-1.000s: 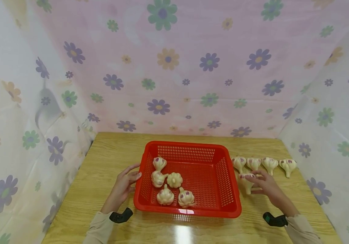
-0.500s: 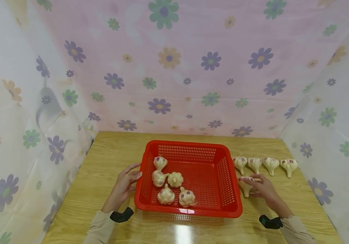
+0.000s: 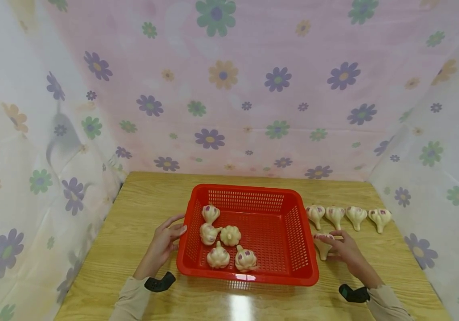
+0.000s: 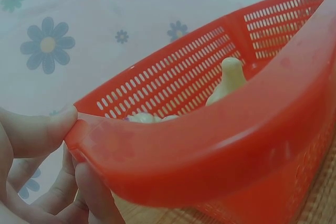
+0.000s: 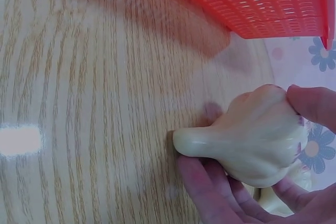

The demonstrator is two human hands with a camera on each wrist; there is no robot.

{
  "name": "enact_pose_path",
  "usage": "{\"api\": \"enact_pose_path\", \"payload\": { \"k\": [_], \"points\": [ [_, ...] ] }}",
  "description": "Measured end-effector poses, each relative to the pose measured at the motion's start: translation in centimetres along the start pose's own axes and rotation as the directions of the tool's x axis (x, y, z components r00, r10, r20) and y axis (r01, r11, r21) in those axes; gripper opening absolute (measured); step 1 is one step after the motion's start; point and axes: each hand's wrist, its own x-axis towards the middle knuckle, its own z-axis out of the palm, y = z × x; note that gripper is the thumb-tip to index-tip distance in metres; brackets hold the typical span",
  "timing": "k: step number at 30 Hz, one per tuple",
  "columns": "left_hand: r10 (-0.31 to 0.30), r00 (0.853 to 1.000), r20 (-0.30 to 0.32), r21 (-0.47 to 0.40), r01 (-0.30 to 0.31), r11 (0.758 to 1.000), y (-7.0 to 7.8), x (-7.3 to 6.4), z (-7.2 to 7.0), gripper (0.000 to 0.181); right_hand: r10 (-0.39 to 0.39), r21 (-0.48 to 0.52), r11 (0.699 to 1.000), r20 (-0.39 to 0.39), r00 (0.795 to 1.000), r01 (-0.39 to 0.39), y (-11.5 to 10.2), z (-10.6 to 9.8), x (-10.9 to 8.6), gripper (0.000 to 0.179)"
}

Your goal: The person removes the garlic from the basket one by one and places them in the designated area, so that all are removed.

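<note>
My left hand grips the left rim of a red plastic basket, thumb on top and fingers underneath in the left wrist view. Right of the basket, my right hand holds a garlic bulb between thumb and fingers, stem towards me. The stem end is right at the tabletop in the right wrist view. Inside the basket, several garlic bulbs with purple patches lie in the left half.
Behind my right hand, several more garlic bulbs lie in a row, stems pointing forward to me. The wooden table is enclosed by flower-printed cloth at the back and both sides. A black device sits on each wrist.
My right hand has shifted slightly left and nearer to me with the garlic bulb, bringing it closer to the basket's right side. My left hand has stayed on the rim.
</note>
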Motion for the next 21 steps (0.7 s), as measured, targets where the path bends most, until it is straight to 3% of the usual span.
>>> {"api": "enact_pose_path", "payload": {
  "k": [10,21],
  "points": [
    [0.002,1.0,-0.002,-0.001,-0.002,1.0,-0.08,0.05,-0.01,0.047,0.026,-0.07,0.997,0.038,0.999,-0.023,-0.2,-0.34,-0.02,0.084],
    [0.008,1.0,0.0,-0.025,-0.008,1.0,-0.14,0.02,-0.04,0.047,-0.006,-0.095,0.995,0.051,0.999,0.011,-0.07,-0.39,0.35,0.079]
  ]
}}
